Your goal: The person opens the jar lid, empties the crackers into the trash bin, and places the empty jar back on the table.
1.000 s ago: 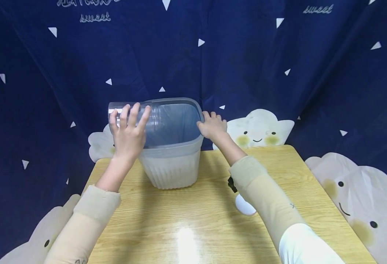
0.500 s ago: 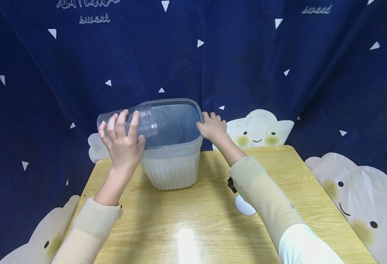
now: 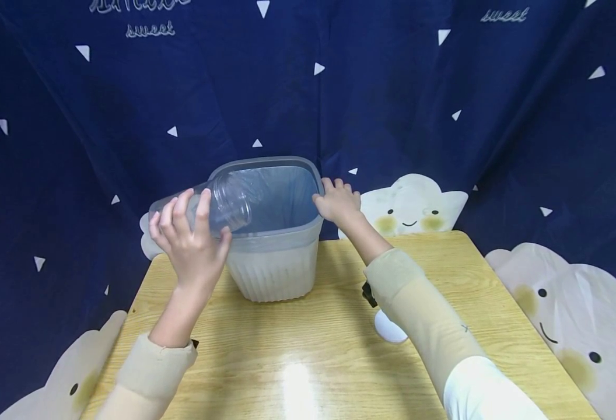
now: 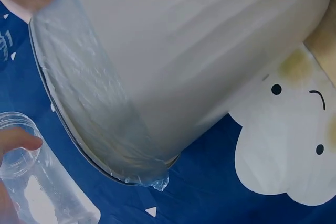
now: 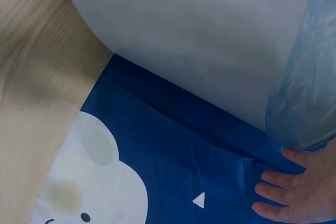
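My left hand [image 3: 187, 251] holds a clear plastic jar [image 3: 231, 201] tipped on its side, fingers round the far side and thumb near the mouth. The jar's mouth tilts down over the left part of a whitish ribbed bin [image 3: 271, 271], which is lined with a bluish plastic bag [image 3: 287, 195]. No contents show inside the jar [image 4: 68, 192] in the left wrist view. At the bin's right rim my right hand [image 3: 339, 201] rests with its thumb side against the edge. Its fingers [image 5: 278, 195] are extended and spread in the right wrist view.
The bin stands at the back of a wooden table [image 3: 287, 338]. A flat white disc [image 3: 389, 326] lies beside my right forearm, with a small black object [image 3: 369, 294] just above it. Behind hangs a dark blue curtain [image 3: 392, 105] with cloud prints.
My left hand has moved left and down with the jar, turning its mouth further downward over the bin. The right hand and the bin have hardly moved.
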Demonstrator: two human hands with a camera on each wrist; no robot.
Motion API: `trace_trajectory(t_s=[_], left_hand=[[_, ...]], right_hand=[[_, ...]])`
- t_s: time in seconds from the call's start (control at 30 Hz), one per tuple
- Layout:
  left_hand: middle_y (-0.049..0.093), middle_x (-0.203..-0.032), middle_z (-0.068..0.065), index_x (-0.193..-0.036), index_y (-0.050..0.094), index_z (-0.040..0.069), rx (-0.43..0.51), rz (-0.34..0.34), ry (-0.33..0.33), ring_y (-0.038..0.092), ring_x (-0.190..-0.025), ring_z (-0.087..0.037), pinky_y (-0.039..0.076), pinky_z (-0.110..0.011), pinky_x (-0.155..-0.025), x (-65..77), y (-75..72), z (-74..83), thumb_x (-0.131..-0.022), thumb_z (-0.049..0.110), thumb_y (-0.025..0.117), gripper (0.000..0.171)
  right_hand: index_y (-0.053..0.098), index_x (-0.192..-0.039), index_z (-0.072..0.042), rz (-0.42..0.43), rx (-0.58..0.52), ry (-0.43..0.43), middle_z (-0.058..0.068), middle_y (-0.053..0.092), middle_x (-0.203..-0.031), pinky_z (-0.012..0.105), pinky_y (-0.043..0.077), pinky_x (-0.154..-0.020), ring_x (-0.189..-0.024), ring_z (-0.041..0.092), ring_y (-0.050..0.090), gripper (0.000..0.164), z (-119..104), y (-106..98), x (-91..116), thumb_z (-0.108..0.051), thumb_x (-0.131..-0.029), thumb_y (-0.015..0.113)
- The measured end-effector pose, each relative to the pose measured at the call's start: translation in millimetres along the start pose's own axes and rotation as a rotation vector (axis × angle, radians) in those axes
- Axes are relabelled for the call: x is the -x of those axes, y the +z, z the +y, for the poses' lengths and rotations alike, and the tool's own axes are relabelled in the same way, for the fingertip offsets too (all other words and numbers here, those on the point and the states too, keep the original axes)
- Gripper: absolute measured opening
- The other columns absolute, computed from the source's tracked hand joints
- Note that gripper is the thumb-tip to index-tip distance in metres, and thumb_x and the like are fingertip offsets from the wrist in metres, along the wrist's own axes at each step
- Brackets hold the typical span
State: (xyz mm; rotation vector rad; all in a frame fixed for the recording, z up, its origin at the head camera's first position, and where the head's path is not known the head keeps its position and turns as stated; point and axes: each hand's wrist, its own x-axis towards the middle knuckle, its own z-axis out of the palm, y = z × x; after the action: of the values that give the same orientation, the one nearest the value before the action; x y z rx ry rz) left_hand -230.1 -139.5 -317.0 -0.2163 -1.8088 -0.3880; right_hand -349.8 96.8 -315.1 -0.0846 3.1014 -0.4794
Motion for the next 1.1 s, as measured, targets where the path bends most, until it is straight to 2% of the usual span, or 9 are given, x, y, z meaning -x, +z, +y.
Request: trace_trajectory(t_s=[0.13, 0.57, 0.7, 0.9, 1.1], left_hand=[[0.048, -0.122, -0.013, -0.121, 0.051, 0.014, 0.037, 0.010, -0.035, 0.038, -0.112, -0.035, 0.020, -0.054, -0.099, 4.7, -3.4, 0.5, -0.055, 0.009, 0.074, 0.070], [0.050, -0.116, -0.017, -0.120, 0.050, 0.010, 0.084, 0.044, -0.056, 0.039, -0.103, -0.040, 0.023, -0.058, -0.090, 24.6, -10.9, 3.2, -0.053, 0.023, 0.072, 0.072], [0.050, -0.115, -0.019, -0.120, 0.049, 0.008, 0.089, 0.031, -0.059, 0.039, -0.100, -0.041, 0.025, -0.058, -0.086, 32.0, -12.4, 2.2, -0.056, 0.028, 0.068, 0.070], [0.051, -0.117, -0.019, -0.122, 0.048, 0.006, 0.113, -0.022, -0.053, 0.041, -0.098, -0.042, 0.028, -0.056, -0.079, 44.9, -17.3, 2.7, -0.053, 0.024, 0.072, 0.075], [0.052, -0.114, -0.020, -0.120, 0.050, 0.004, 0.120, -0.013, -0.056, 0.043, -0.096, -0.043, 0.031, -0.053, -0.076, 56.3, -18.5, 4.8, -0.055, 0.029, 0.070, 0.073]], right_hand=[[0.024, -0.145, -0.017, 0.002, 0.001, -0.001, 0.013, 0.025, -0.146, 0.053, 0.023, -0.103, -0.131, 0.033, 0.025, 0.059, 0, 0, 0, -0.045, -0.093, 0.032], [0.023, -0.145, -0.017, -0.004, -0.005, 0.004, 0.013, 0.024, -0.147, 0.053, 0.023, -0.104, -0.131, 0.033, 0.024, 0.059, 1, 1, 0, -0.045, -0.093, 0.032], [0.024, -0.144, -0.017, 0.004, -0.006, 0.000, 0.013, 0.025, -0.146, 0.053, 0.024, -0.103, -0.130, 0.033, 0.025, 0.058, 1, 2, 0, -0.044, -0.093, 0.032], [0.024, -0.144, -0.017, 0.006, -0.011, 0.000, 0.013, 0.025, -0.146, 0.053, 0.024, -0.104, -0.131, 0.033, 0.025, 0.058, 1, 1, -1, -0.044, -0.093, 0.032], [0.024, -0.144, -0.017, 0.005, -0.012, 0.000, 0.013, 0.025, -0.146, 0.053, 0.023, -0.104, -0.131, 0.033, 0.025, 0.059, 0, 1, -1, -0.044, -0.093, 0.033]])
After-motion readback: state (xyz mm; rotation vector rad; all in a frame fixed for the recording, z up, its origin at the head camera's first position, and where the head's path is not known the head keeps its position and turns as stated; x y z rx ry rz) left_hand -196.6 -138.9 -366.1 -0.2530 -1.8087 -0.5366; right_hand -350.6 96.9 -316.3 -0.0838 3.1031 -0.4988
